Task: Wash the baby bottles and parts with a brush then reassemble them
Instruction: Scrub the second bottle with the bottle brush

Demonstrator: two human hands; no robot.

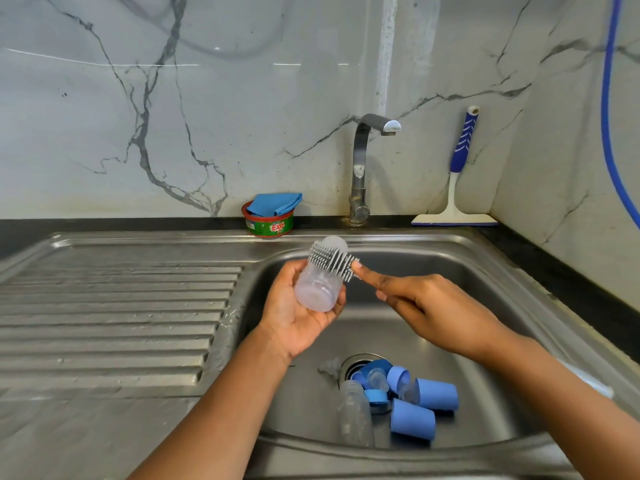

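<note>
My left hand [298, 317] grips a clear baby bottle [317, 285] over the sink, its open mouth toward me. Across the bottle's outer side lies the grey silicone head of a brush [330, 259]. My right hand [422, 303] holds the brush's handle, forefinger stretched along it toward the head; the handle is mostly hidden. On the basin floor by the drain [353, 363] lie another clear bottle [355, 414], several blue caps [438, 393] and rings, and clear teats [330, 367].
The steel sink [485, 265] has a ribbed draining board [110, 317] on its left. At the back stand the tap [362, 168], a dish-soap tub [268, 225] with a blue cloth [275, 204] on it, and a blue-handled squeegee [457, 188]. A blue hose [611, 116] hangs at right.
</note>
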